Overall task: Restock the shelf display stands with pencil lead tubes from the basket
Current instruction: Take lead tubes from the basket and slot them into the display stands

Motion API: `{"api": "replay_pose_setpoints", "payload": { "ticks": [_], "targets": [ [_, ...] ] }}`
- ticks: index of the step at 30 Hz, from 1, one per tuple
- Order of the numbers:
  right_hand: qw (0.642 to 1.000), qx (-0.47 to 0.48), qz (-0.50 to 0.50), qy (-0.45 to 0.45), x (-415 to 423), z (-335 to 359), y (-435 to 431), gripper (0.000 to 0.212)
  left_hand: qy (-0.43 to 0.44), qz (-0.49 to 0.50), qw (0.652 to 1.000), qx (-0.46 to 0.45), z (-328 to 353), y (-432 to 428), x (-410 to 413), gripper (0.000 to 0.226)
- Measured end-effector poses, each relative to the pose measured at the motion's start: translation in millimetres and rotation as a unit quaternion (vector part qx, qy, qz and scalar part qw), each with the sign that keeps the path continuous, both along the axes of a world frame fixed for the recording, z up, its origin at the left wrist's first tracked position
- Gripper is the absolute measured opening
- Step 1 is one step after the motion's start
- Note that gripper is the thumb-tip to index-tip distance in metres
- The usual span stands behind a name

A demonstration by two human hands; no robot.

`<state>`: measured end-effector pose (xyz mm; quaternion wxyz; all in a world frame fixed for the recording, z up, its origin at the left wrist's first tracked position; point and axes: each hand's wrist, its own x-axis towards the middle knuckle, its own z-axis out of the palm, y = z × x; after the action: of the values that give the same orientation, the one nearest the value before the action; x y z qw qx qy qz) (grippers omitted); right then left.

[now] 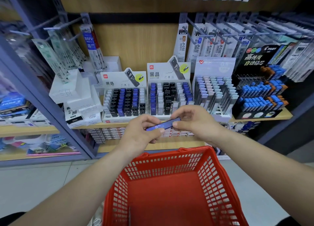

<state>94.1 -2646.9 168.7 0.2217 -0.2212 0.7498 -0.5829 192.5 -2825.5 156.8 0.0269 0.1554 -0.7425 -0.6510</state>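
While pinching the blue pencil lead tube [163,125] crosswise, left hand [144,132] on the near end, right hand [192,122] on the far end, thumbs and fingertips closed on it, hold level over the far rim of the red basket [178,151], short of the Deli display stands [159,74]. Read the grade print beside the left thumb. Release left, keep the right pinch, tip upright, cap up. Aim beyond the grip at a blue column [153,96] with room. Seat straight down; likely to nudge neighbours otherwise. Below the grip, no further tubes seen in basket.
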Motion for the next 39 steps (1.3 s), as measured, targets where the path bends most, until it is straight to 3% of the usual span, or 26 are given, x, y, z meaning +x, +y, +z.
{"api": "replay_pose_setpoints", "payload": {
  "ticks": [8,12,18,29,31,33,37,39],
  "targets": [
    [0.999,0.048,0.004,-0.003,4,-6,-2,0.011,0.021,0.062,0.998,0.025,1,-1,-10,0.032],
    [0.997,0.069,0.015,0.009,2,-8,-2,0.006,0.012,0.062,0.998,0.026,-4,1,-19,0.023],
    [0.998,0.038,-0.003,0.041,-13,-4,3,0.015,0.007,0.010,1.000,0.001,-8,13,-35,0.011],
    [0.985,0.109,0.036,0.132,-74,10,65,0.011,0.036,-0.089,0.991,-0.089,-11,72,-100,0.021],
    [0.978,0.123,0.002,0.167,-86,6,75,0.006,0.063,-0.084,0.985,-0.140,-11,75,-117,0.019],
    [0.969,0.138,-0.040,0.198,-99,2,85,0.006,0.095,-0.052,0.963,-0.247,-10,69,-135,0.020],
    [0.957,0.161,-0.071,0.231,-114,-5,97,0.007,0.094,-0.083,0.886,-0.446,-16,60,-161,0.023],
    [0.956,0.157,-0.081,0.236,-117,-8,96,0.008,0.090,-0.111,0.852,-0.503,-22,64,-169,0.031]
  ]
}}
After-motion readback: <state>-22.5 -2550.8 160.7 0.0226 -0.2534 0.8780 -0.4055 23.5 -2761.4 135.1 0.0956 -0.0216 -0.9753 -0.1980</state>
